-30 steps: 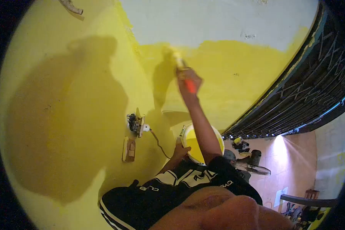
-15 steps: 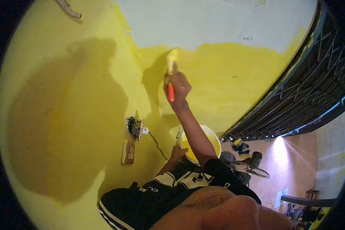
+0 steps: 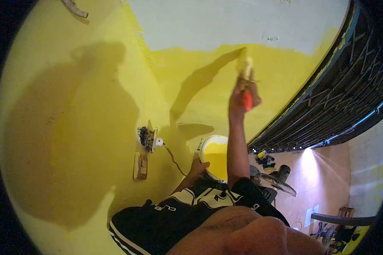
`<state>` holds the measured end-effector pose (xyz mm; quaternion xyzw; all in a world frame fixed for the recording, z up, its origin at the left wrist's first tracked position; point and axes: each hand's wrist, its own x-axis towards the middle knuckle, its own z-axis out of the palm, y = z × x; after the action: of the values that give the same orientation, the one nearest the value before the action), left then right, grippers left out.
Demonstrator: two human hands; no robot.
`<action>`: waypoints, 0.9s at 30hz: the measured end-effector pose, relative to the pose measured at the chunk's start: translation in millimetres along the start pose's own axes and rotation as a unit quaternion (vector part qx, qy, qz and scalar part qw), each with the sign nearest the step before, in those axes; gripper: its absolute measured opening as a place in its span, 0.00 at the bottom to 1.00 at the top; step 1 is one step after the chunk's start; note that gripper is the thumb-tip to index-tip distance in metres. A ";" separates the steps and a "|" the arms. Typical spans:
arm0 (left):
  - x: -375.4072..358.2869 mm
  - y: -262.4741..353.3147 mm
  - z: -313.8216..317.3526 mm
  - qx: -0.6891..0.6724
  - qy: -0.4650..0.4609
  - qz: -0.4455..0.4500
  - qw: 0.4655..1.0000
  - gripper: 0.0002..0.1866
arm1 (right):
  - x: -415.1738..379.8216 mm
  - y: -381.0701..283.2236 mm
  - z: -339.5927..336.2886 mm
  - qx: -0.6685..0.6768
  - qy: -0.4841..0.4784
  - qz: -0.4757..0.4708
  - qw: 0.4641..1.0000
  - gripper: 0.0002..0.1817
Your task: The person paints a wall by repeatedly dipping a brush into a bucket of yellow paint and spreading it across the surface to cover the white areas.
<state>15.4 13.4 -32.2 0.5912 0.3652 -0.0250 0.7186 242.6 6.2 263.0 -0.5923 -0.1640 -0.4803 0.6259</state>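
Raised in front of the wall, my right hand (image 3: 245,94) is closed round a paintbrush (image 3: 247,67) with a red handle end and yellow on its bristles. The bristles point up, near the edge where yellow paint (image 3: 208,68) meets the pale upper wall (image 3: 238,23). Lower down, my left hand (image 3: 198,165) grips the left rim of a white bucket (image 3: 217,138) that holds yellow paint (image 3: 216,163). My right forearm hides the bucket's right side.
An open socket box (image 3: 147,138) with a plug and cord (image 3: 171,156) is on the left wall, above a switch plate (image 3: 141,166). At right are a dark folding metal gate (image 3: 323,106) and a fan (image 3: 281,186) on the floor.
My right hand has moved right along the wall with the paintbrush. My left hand remains at the bucket rim, and the view has shifted slightly.
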 end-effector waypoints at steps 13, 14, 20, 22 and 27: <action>6.1 -4.1 -6.1 -0.028 0.021 -0.003 0.999 0.20 | -76.7 31.2 41.2 0.471 -0.055 0.194 0.859 0.07; 8.2 -9.1 -5.7 -0.006 0.004 0.000 1.000 0.20 | -39.3 9.6 9.1 0.259 -0.101 0.189 0.942 0.08; -7.3 10.6 -3.5 -0.005 -0.001 0.039 0.999 0.20 | -22.8 -6.6 3.5 0.295 0.020 0.146 0.944 0.14; -16.0 24.6 -0.5 0.016 0.023 0.034 0.999 0.20 | -47.0 -3.1 25.6 0.062 -0.026 -0.025 0.997 0.14; -6.8 15.7 -2.6 0.020 0.067 -0.016 0.997 0.18 | -59.4 -36.6 38.4 0.183 -0.100 -0.028 0.978 0.14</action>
<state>16.5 17.7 -15.5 0.6001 0.4213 -0.0041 0.6800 198.7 70.9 247.7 -0.5083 -0.3270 -0.3978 0.6903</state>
